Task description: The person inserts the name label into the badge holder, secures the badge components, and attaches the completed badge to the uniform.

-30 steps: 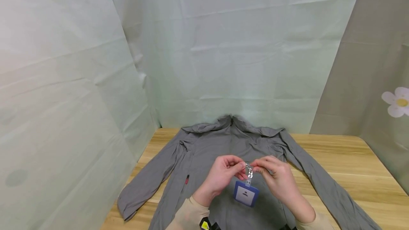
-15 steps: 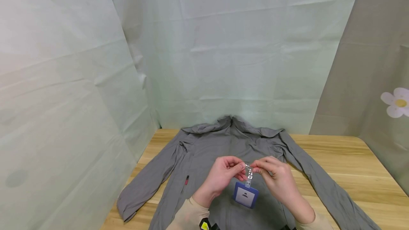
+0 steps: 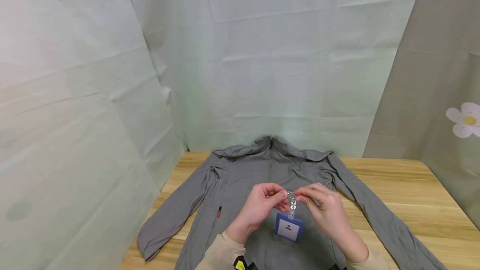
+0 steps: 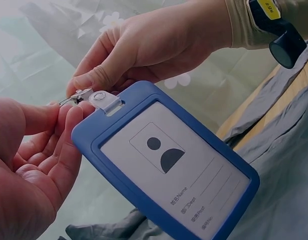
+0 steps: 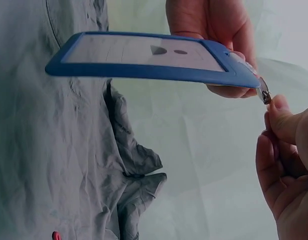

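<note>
A blue ID badge holder [image 3: 289, 227] hangs over the jacket. It carries a card with a person icon and faces up in the left wrist view. A clear strap [image 4: 104, 101] joins its slot to a small metal clip [image 4: 76, 97]. My left hand [image 3: 262, 203] pinches the clip's outer end between thumb and fingers. From the other side my right hand [image 3: 325, 207] pinches the clip near the strap. Both hands' fingertips almost meet, partly hiding the clip. Under them a grey jacket [image 3: 247, 170] lies spread out, collar away from me.
The jacket lies on a wooden table [image 3: 397, 186], its sleeves spread to both sides. A red zipper pull [image 3: 219, 211] shows on its left front. Pale fabric walls [image 3: 285, 61] stand behind and at the sides, with a white flower [image 3: 465, 120] at the right.
The badge holder sways and tilts slightly below the clip. Both hands keep their places and their grip.
</note>
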Tool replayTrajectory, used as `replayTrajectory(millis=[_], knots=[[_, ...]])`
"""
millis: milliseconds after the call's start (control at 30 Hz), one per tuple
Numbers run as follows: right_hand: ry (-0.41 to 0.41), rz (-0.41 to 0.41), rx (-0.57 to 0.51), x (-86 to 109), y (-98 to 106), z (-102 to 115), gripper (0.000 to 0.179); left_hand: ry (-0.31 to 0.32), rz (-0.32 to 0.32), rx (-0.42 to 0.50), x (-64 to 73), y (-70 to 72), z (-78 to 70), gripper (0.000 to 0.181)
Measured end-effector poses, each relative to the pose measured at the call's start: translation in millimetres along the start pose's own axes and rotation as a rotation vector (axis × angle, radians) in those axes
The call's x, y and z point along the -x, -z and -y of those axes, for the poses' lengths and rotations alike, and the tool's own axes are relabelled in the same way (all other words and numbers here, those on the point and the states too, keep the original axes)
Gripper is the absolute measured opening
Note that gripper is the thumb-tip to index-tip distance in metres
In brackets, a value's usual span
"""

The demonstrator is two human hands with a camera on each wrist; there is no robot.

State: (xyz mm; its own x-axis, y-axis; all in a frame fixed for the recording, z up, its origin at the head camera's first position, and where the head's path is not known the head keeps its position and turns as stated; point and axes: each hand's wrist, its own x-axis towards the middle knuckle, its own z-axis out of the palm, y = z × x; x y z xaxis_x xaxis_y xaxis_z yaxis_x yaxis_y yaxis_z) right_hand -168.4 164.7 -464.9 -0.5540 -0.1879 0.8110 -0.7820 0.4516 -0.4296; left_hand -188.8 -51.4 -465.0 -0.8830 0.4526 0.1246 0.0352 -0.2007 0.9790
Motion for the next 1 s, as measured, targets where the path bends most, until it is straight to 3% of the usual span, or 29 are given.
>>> replayTrajectory(millis=[200,533,733,1000], knots=[[-0.129,0.012,-0.028,0.6,2.0,5.5,0.031,-0.015,0.000,-0.006,1.0,0.5,-1.0,0.027],[-0.416,0.042,-0.223,1.4,2.1,14.3,0.023,0.018,-0.056,0.000,1.5,-0.7,-2.0,0.024],[-0.502,0.047,-0.278,0.9,1.8,16.1,0.019,0.004,-0.069,0.008,3.3,-2.6,-5.6,0.036],[-0.663,0.025,-0.409,-3.9,1.7,17.9,0.015,-0.030,-0.063,-0.014,2.0,-1.7,-5.2,0.030]])
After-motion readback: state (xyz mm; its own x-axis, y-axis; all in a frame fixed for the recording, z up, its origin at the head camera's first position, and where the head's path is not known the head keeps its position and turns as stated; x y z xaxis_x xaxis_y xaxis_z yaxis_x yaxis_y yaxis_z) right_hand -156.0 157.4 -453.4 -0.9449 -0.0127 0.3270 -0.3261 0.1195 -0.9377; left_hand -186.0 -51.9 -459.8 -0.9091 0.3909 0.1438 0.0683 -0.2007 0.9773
